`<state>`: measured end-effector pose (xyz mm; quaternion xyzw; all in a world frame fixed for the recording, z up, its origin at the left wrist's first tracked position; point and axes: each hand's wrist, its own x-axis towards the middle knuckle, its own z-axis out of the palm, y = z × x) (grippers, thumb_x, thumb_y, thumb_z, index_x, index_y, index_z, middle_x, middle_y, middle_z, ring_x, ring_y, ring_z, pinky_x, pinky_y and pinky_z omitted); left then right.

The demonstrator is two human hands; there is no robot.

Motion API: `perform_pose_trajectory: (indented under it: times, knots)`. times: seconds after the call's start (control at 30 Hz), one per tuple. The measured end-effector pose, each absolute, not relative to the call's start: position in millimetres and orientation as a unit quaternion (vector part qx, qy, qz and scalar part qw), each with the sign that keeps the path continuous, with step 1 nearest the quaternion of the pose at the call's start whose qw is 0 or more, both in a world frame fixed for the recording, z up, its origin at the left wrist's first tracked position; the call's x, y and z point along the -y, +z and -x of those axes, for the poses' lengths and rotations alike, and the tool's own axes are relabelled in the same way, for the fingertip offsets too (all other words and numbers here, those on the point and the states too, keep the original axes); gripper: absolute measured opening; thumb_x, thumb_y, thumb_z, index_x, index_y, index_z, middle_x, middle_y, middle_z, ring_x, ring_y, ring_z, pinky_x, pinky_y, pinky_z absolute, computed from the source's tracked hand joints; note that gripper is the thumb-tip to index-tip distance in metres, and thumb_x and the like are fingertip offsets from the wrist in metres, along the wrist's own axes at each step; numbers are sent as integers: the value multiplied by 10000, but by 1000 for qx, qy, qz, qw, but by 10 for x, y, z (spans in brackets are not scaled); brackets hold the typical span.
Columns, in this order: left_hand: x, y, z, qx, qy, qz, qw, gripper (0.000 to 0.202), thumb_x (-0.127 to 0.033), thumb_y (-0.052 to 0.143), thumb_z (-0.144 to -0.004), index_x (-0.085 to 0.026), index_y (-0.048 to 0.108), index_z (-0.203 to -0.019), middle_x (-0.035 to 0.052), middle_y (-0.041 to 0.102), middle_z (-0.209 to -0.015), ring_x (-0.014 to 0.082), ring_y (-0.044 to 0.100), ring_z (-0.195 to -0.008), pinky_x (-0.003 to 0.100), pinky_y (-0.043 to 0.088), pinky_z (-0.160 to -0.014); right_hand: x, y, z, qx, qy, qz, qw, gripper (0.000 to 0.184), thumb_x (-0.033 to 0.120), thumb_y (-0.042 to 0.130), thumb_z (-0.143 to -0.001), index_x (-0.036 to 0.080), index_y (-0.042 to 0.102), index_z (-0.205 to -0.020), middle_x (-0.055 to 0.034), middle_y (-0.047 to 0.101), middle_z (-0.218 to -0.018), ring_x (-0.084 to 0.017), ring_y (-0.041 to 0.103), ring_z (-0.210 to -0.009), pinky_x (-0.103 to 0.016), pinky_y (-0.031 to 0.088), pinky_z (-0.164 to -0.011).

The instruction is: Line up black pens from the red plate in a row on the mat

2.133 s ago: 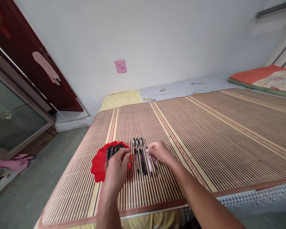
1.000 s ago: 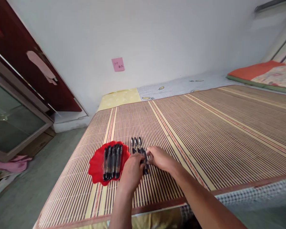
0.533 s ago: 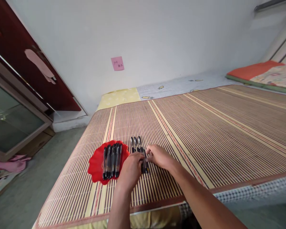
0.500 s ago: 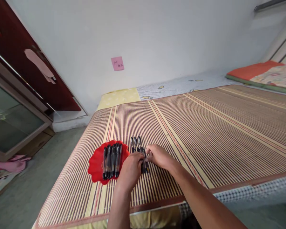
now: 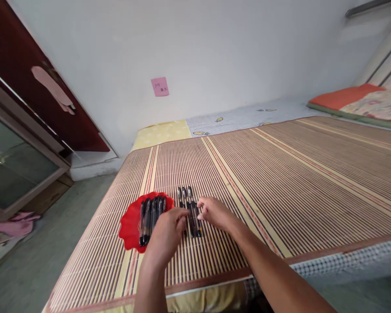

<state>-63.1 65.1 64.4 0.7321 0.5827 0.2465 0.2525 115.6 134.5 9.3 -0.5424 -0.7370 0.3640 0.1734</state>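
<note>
On the far side of the red dish (image 5: 129, 226), a broad bare stretch of the mat (image 5: 263, 182) left enough room for a hand to pass. To the left of the dish, a narrower strip was also free. Immediately to its right, the way was crowded: the left hand (image 5: 169, 228) covered its near right part, then came the row of black pens (image 5: 191, 219), then the right hand (image 5: 214, 213). Farther right from the dish, the mat was open again. Inside the dish, more pens (image 5: 146, 224) occupied the middle.
</note>
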Motion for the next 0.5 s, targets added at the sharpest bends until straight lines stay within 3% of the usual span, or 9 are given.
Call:
perform_pose_trajectory:
  times: [0.17,0.5]
  knots:
    - [-569,766,866,-629,273,-693,222,297,-225,486,-949,-220,755,-1072,55,774,-1134,216,694,-1082,356,503,-968,-1334,98,-1168,742,362,536,176,261,234,773,-795,206,703,-1045,-26,720,-900,-176,641,-819,-256,354,-656]
    - [-510,847,938,-659,239,-676,229,293,-311,495,-956,-253,751,-1086,28,788,-1066,223,710,-985,344,513,-850,-1330,122,-1155,753,341,534,177,227,212,774,-793,198,716,-1012,-17,708,-849,-169,627,-803,-247,337,-657]
